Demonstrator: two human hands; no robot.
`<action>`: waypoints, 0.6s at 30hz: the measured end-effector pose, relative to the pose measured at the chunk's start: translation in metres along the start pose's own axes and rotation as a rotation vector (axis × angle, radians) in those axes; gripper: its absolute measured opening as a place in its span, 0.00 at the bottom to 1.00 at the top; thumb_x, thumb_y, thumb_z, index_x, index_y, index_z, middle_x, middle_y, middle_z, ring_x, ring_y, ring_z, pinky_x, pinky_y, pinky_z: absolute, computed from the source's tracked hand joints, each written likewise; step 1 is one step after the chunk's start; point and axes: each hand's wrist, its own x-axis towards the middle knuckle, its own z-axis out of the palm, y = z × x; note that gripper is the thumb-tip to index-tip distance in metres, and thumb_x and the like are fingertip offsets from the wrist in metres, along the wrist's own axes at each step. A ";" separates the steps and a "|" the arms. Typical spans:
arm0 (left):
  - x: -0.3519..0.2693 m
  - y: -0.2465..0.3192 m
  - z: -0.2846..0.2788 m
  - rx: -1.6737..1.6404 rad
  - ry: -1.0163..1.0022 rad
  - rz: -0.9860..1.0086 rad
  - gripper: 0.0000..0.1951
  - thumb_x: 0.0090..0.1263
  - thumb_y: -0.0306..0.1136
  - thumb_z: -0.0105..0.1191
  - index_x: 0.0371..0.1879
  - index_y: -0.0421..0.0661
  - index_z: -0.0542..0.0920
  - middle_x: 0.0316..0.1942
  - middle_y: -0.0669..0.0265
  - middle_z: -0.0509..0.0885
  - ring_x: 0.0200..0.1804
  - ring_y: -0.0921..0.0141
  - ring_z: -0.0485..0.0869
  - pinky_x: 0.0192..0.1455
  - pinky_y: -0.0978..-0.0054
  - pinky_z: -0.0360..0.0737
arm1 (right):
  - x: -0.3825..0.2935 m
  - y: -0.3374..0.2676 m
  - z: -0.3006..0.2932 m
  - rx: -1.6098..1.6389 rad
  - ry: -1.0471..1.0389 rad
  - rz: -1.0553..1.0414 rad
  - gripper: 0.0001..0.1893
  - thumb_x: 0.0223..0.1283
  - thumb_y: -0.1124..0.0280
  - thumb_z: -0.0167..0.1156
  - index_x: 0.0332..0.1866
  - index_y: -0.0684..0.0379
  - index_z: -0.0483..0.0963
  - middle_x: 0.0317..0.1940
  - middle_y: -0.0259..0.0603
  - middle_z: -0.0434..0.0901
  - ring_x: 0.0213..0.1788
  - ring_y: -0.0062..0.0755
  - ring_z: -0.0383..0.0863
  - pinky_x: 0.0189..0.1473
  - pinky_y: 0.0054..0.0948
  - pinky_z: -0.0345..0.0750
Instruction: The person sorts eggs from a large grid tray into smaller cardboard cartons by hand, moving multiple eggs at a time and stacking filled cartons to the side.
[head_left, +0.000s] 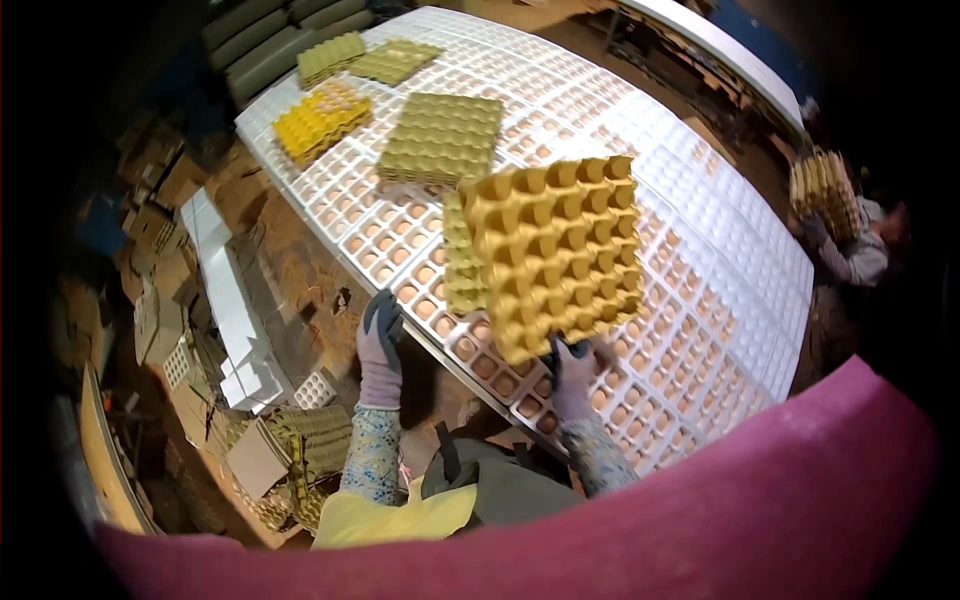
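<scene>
My right hand (574, 375), in a pale glove with dark fingers, grips the lower edge of a yellow egg tray (559, 255). The tray is tilted up, its cups facing me and holding no eggs. Partly hidden behind it is a greenish egg tray (463, 262). My left hand (381, 349), gloved alike, is at the near edge of the table, fingers extended and holding nothing that I can see. Below the raised tray, brown eggs (486, 366) sit in the cells of white trays (450, 346) that cover the table.
A stack of greenish egg trays (441, 139) stands farther along the table, near yellow trays (322, 120) holding eggs. On the left floor lie white foam pieces (229, 300), cardboard (257, 459) and stacked trays (322, 439). At right, another person (862, 247) carries a tray stack (823, 195).
</scene>
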 end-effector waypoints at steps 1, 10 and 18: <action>-0.002 0.013 -0.031 -0.002 0.110 -0.024 0.18 0.81 0.35 0.53 0.64 0.39 0.80 0.55 0.60 0.86 0.53 0.68 0.85 0.56 0.72 0.82 | 0.001 0.003 0.049 0.060 -0.021 0.034 0.18 0.64 0.74 0.68 0.57 0.69 0.78 0.50 0.38 0.86 0.50 0.30 0.83 0.55 0.29 0.79; -0.062 -0.031 -0.143 0.070 0.233 -0.165 0.15 0.81 0.34 0.53 0.60 0.44 0.83 0.49 0.67 0.89 0.45 0.72 0.86 0.50 0.72 0.83 | 0.085 0.111 0.085 -0.297 0.160 0.388 0.22 0.59 0.62 0.75 0.49 0.70 0.81 0.43 0.45 0.88 0.45 0.45 0.86 0.51 0.40 0.80; -0.041 -0.076 -0.169 0.133 0.247 -0.302 0.14 0.80 0.32 0.55 0.59 0.44 0.85 0.47 0.67 0.90 0.43 0.72 0.87 0.46 0.75 0.83 | 0.080 0.103 0.091 -0.729 0.170 0.123 0.47 0.51 0.49 0.78 0.67 0.75 0.67 0.61 0.62 0.80 0.64 0.57 0.80 0.64 0.43 0.76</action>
